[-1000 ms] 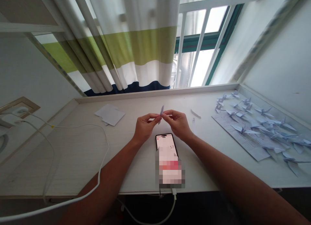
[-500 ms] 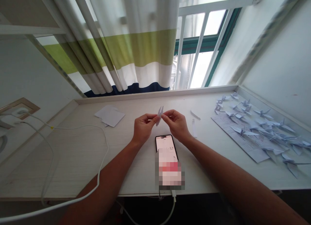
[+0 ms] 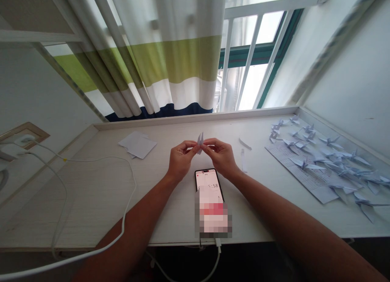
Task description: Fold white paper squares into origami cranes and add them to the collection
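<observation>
A: A white desk [image 3: 76,200] is set beneath a barred window [image 3: 252,62], with a striped curtain [image 3: 170,58] hung across it. Where is the work being held?

B: Just above the phone [image 3: 207,180], a small folded paper piece [image 3: 200,143] is raised clear of the desk.

A: And how is it gripped?

B: The left hand [image 3: 182,160] and right hand [image 3: 221,157] are brought together, and the paper is pinched from either side between the fingertips. It appears to be held this way so that its narrow folds can be controlled.

A: What is placed around the phone?

B: To its left, white paper squares [image 3: 137,145] are stacked within easy reach, and a white cable [image 3: 134,180] is laid across the desk. To its right, paper strips [image 3: 243,161] are left nearby. Farther right, paper cranes [image 3: 329,142] are spread over a printed sheet [image 3: 307,180], seemingly kept away from the hands.
</observation>
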Demonstrator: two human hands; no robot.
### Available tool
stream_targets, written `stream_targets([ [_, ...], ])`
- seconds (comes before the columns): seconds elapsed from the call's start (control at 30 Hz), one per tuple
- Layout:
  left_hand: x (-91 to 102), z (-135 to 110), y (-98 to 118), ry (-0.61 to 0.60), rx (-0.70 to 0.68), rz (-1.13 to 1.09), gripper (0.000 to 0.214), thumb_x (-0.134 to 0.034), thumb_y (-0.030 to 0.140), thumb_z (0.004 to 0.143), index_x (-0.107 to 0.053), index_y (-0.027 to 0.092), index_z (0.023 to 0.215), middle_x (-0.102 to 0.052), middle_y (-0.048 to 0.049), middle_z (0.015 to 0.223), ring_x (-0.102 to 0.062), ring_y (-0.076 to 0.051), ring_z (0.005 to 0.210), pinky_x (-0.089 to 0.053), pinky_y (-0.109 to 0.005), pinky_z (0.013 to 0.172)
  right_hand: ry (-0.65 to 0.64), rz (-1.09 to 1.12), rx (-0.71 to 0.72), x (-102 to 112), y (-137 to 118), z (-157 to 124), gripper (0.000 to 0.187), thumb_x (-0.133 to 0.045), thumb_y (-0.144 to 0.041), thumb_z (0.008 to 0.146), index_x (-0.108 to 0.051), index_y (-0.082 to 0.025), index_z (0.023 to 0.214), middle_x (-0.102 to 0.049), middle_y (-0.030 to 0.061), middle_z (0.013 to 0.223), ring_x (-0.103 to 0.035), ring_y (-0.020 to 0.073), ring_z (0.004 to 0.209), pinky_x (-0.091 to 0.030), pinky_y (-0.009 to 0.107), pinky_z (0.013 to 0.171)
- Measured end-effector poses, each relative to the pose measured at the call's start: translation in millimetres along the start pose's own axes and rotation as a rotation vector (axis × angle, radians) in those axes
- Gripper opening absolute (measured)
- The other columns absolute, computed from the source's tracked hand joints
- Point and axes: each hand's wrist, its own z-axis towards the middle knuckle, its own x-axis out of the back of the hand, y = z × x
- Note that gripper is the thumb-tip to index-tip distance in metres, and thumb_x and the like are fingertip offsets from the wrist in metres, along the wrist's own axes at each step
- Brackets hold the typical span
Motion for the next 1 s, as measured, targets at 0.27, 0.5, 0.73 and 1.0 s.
stream_targets([
  [0.27,-1.2,-1.4,0.5,0.055,0.049,-0.022,0.03,-0.089,0.038,0.068,-0.074,0.015,0.082,-0.074,-0.0039,0.078,-0.067,-0.015,0.072,-0.054,-0.032,0.075,0.041,0.099,-0.141,-2.7,-6.9,-1.8,0.039,-0.085,-0.054,0.07,-0.076,-0.019,0.085,-0.078,0.0075,0.088,-0.072,0.0222,0.084,-0.057,0.04,0.086],
  [0.5,1.7,0.7,-5.7,0.028,0.063,0.006,0.029,-0.087,0.039,0.071,-0.077,0.016,0.084,-0.075,-0.0042,0.082,-0.066,-0.016,0.074,-0.053,-0.031,0.076,-0.031,0.112,-0.155,-2.5,-7.7,-1.3,0.037,-0.084,-0.052,0.072,-0.079,-0.019,0.088,-0.079,0.0079,0.092,-0.072,0.0232,0.089,-0.056,0.04,0.091],
  [0.73,0.4,1.3,-7.5,0.068,0.036,0.032,0.03,-0.087,0.04,0.07,-0.073,0.016,0.081,-0.073,-0.0035,0.078,-0.066,-0.015,0.072,-0.052,-0.029,0.073,0.065,0.104,-0.103,-3.4,-1.5,-0.1,0.035,-0.089,-0.046,0.067,-0.072,-0.02,0.082,-0.075,0.0045,0.085,-0.07,0.02,0.081,-0.057,0.037,0.084],
  [1.0,2.6,0.5,-2.8,-0.026,0.141,-0.021,0.043,-0.086,0.043,0.071,-0.076,0.017,0.102,-0.077,-0.007,0.092,-0.069,-0.018,0.083,-0.055,-0.032,0.077,0.051,0.1,-0.126,-1.3,-0.2,1.4,0.046,-0.09,-0.048,0.064,-0.073,-0.021,0.096,-0.076,0.0051,0.087,-0.072,0.0209,0.085,-0.059,0.04,0.088],
])
